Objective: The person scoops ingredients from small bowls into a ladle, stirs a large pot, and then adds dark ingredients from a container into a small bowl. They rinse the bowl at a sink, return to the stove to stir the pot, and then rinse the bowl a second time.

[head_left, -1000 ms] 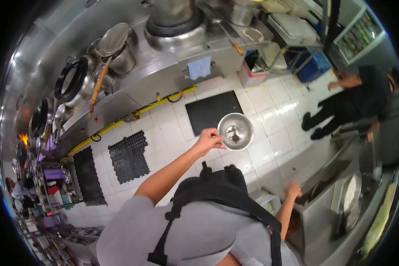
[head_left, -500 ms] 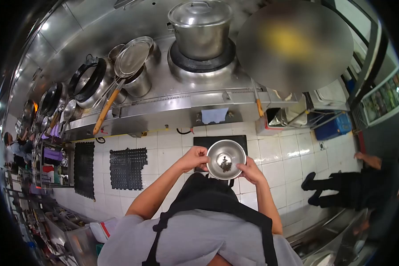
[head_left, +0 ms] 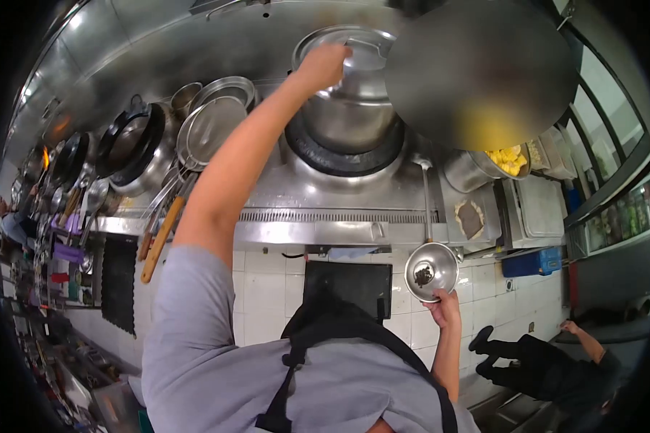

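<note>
My left hand (head_left: 326, 66) is up at the large steel pot (head_left: 347, 123), its fingers closed round the handle of the metal lid (head_left: 368, 66). The lid looks slightly tilted over the pot, which stands on a black burner ring (head_left: 344, 159). Lower right, my right hand (head_left: 444, 307) grips the near rim of a steel bowl (head_left: 444, 263). A small heap of dark pieces (head_left: 424, 273) lies inside that bowl. Just beyond the bowl, a ladle (head_left: 426, 195) rests on the stove with its handle toward me.
Woks (head_left: 130, 141), strainers (head_left: 213, 130) and wooden-handled tools (head_left: 164, 234) are at the left. A pot of yellow pieces (head_left: 509, 159) and a blue container (head_left: 532, 263) stand right. Another person (head_left: 542, 357) is at the lower right. A blurred disc covers the upper right.
My left hand has left the bowl and reached up to the pot lid, which has shifted. My right hand has carried the bowl rightward. The view has moved closer to the stove.
</note>
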Demonstrator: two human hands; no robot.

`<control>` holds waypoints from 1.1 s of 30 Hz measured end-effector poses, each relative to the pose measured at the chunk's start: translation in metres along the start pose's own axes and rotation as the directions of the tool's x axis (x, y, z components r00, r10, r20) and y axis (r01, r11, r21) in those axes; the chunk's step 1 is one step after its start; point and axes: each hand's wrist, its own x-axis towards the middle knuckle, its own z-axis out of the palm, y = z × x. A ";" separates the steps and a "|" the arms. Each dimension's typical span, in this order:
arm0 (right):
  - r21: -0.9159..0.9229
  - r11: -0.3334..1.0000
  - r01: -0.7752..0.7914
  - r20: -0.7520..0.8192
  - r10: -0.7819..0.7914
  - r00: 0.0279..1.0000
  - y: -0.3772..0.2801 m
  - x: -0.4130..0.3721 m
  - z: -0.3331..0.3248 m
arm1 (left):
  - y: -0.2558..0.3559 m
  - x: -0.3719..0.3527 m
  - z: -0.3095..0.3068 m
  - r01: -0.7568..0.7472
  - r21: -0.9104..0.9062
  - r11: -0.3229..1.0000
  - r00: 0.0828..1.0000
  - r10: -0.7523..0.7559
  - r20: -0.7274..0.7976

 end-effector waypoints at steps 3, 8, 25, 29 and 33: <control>0.006 0.999 0.036 -0.066 -0.035 0.997 -0.019 0.004 0.023 | -0.029 0.065 0.020 -0.035 0.185 0.982 0.990 0.008 0.144; 0.009 0.996 0.088 -0.074 -0.087 0.993 -0.060 0.030 0.048 | -0.069 0.121 0.065 -0.100 0.137 0.986 0.929 0.043 0.368; -0.650 -0.448 0.615 0.618 -0.782 0.084 -0.336 0.209 0.332 | -0.120 0.066 -0.150 0.084 0.224 0.971 0.982 -0.119 0.150; -0.672 -0.452 0.586 0.689 -0.671 0.273 -0.334 0.207 0.364 | -0.110 0.012 -0.178 0.357 0.058 0.932 0.903 -0.360 0.233; -0.649 -0.550 0.526 0.745 -0.600 0.291 -0.335 0.231 0.363 | -0.099 -0.020 -0.190 0.525 -0.018 0.851 0.814 -0.496 0.300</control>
